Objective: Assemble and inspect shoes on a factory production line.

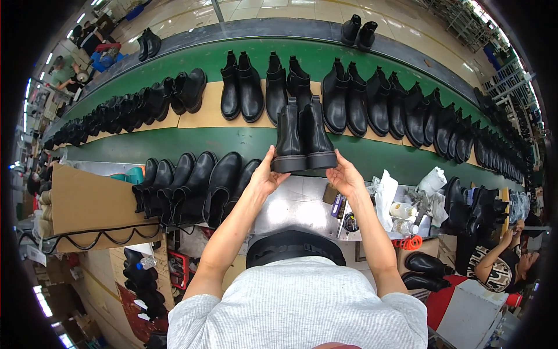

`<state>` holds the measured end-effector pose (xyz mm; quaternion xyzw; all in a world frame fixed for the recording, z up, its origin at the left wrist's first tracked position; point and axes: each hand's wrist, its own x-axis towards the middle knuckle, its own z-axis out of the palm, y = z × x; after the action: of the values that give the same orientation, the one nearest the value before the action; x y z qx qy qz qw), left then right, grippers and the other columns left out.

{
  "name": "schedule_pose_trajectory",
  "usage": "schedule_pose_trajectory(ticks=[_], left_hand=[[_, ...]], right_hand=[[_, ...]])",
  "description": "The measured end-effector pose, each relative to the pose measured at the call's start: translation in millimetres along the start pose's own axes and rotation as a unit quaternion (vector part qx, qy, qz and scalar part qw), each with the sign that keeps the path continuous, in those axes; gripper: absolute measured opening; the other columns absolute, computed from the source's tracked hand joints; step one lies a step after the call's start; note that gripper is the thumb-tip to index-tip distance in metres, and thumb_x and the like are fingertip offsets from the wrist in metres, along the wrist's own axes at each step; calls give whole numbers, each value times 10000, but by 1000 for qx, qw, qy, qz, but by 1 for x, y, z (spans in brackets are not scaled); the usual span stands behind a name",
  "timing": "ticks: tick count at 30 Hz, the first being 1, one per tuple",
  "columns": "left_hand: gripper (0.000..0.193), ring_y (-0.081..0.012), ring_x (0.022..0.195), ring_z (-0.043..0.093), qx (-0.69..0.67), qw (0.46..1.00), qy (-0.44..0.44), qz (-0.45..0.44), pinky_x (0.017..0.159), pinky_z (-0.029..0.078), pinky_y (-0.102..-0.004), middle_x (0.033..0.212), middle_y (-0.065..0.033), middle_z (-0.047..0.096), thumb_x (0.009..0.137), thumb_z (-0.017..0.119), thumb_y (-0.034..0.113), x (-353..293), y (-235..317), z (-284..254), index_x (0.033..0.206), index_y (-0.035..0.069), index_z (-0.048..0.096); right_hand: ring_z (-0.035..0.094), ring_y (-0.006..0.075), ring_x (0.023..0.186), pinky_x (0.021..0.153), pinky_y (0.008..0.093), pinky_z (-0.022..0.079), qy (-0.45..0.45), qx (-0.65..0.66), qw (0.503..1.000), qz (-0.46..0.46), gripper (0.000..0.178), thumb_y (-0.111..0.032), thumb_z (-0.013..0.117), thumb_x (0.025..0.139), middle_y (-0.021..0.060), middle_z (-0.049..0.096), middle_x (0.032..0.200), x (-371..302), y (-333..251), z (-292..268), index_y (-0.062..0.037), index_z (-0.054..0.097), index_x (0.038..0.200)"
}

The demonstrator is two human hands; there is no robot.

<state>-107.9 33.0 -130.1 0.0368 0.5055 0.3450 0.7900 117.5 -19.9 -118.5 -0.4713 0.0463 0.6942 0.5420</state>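
Side by side and upright, two black ankle boots are held up in front of me over the bench, heels toward me. My left hand (268,173) is closed on the sole edge of the left boot (289,139). Gripping the right boot (317,136) at its sole edge is my right hand (347,174), thumb at the side. The fingertips under the soles are partly hidden. Behind the held pair, a row of black boots (240,87) stands on a strip of tan cardboard (214,110).
Several boots (203,180) crowd the near left beside a cardboard box (96,203). A metal work surface (296,203) lies before me. Clear bottles (402,210), white paper (385,198) and a purple-handled tool (337,205) sit at right. A co-worker (500,262) is at far right.
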Motion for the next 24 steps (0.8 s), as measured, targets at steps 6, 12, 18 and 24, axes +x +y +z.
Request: schedule_pose_trajectory(ticks=[6,12,18,24], left_hand=[[473,-176,749,611,57,997,21,56,670,537,-337,841,-55,604,749,699,475,-11,-3,11,927,51,587],[588,-167,778,619,108,990,17,88,671,522,-296,900,-73,608,706,764,362,-16,-2,10,1062,-27,504],[924,-240,875,571,187,951,156,192,713,515,-327,1069,-229,464,622,820,265,-13,-25,-2,1201,-43,170],[767,-130,527,533,285,926,126,214,409,447,-245,734,-66,517,670,791,303,-27,-46,10,1158,13,275]], right_hand=[[547,129,748,727,274,468,-56,3,998,4,214,-269,627,849,44,599,872,-8,4,-13,-90,597,963],[568,223,997,893,334,435,-87,-149,985,18,267,-139,500,897,97,592,1085,-9,43,-68,-31,554,1135],[401,323,1215,974,393,354,26,-532,648,-544,328,-134,658,766,145,438,1227,-109,21,32,-28,602,1072],[274,402,1275,1027,458,294,-33,-677,603,-420,557,-125,738,666,202,301,1370,-107,60,41,-14,527,1169]])
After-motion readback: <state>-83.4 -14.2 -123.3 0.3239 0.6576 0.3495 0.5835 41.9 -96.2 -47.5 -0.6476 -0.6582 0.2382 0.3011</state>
